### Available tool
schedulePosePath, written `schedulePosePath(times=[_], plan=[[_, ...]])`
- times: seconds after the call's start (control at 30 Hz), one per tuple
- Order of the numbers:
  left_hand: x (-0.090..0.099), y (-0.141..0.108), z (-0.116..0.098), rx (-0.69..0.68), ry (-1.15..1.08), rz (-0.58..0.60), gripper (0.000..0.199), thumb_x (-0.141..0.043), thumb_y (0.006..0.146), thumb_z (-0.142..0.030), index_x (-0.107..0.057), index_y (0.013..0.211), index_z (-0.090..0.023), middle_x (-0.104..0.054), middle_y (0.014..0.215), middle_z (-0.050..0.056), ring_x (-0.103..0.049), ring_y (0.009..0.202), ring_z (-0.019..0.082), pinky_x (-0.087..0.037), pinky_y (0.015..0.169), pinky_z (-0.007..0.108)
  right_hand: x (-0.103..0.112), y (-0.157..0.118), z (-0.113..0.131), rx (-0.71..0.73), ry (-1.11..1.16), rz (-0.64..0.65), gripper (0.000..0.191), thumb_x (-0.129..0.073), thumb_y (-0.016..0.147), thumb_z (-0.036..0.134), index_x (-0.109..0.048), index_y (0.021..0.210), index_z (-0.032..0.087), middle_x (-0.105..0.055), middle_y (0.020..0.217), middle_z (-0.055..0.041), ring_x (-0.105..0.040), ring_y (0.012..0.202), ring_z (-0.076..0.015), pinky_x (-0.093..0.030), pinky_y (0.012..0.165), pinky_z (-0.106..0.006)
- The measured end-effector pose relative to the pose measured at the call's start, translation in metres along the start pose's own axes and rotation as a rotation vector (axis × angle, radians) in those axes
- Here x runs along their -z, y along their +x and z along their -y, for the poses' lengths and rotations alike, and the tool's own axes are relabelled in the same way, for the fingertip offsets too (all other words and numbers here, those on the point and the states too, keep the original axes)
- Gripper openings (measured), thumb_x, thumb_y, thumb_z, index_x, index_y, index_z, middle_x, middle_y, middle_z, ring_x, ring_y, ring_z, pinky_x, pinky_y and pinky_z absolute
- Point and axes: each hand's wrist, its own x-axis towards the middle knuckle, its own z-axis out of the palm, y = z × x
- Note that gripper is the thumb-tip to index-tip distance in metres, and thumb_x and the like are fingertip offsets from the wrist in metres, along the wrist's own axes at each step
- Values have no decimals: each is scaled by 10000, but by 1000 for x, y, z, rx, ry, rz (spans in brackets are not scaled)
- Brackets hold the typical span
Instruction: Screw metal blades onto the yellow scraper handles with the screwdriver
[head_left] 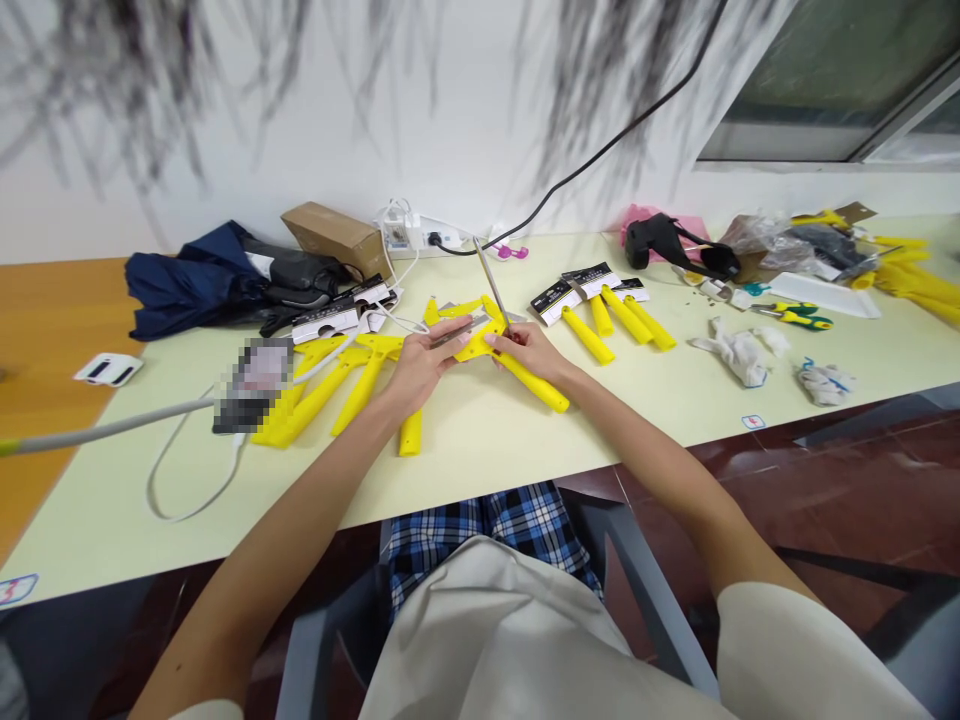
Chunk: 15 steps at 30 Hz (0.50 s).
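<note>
Over the table I hold a yellow-handled scraper point(544, 386) between both hands, its handle slanting down to the right. My left hand point(421, 366) is closed round its head, where a grey metal blade point(469, 328) shows near the fingertips. My right hand point(531, 350) pinches the head's other side. From that hand a screwdriver point(491, 276) points its long metal shaft up and left, with most of its dark red handle hidden by the fingers. Several similar yellow scrapers point(360, 396) lie left of and beneath my left hand.
Carded yellow handles point(588, 334) lie right of my hands. A phone-like device point(253, 386) with a white cable sits left. A power strip point(442, 236) and cardboard box point(337, 236) stand at the back. Further right are yellow-green pliers point(796, 316) and crumpled gloves point(738, 352).
</note>
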Motion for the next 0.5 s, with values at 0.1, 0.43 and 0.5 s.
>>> schedulePosePath(times=[0.1,0.43,0.5], plan=[[-1,0,-1,-30,30,4,559,-1074,711,-379,-898,1217,-218,-787,1475,140,-697,1437,350,-581,1193,465,0,-2,0,12,-48,19,573,-748,1004,711,-708,770,189,-687,709,-9,-534,659,-154,-390,651,-295],[4,3,8,-151,105,-14,449,-997,827,-438,-912,1232,-264,-806,1454,100,-697,1446,326,-508,1278,479,0,-3,-1,36,-67,24,561,-740,1036,690,-729,780,191,-665,707,-5,-530,646,-154,-390,643,-300],[3,3,8,-158,113,-8,442,-1013,807,-433,-919,1198,-249,-824,1416,101,-683,1469,336,-480,1312,493,0,-3,-1,50,-77,28,557,-734,1045,684,-732,786,192,-670,711,-5,-534,652,-154,-388,645,-301]])
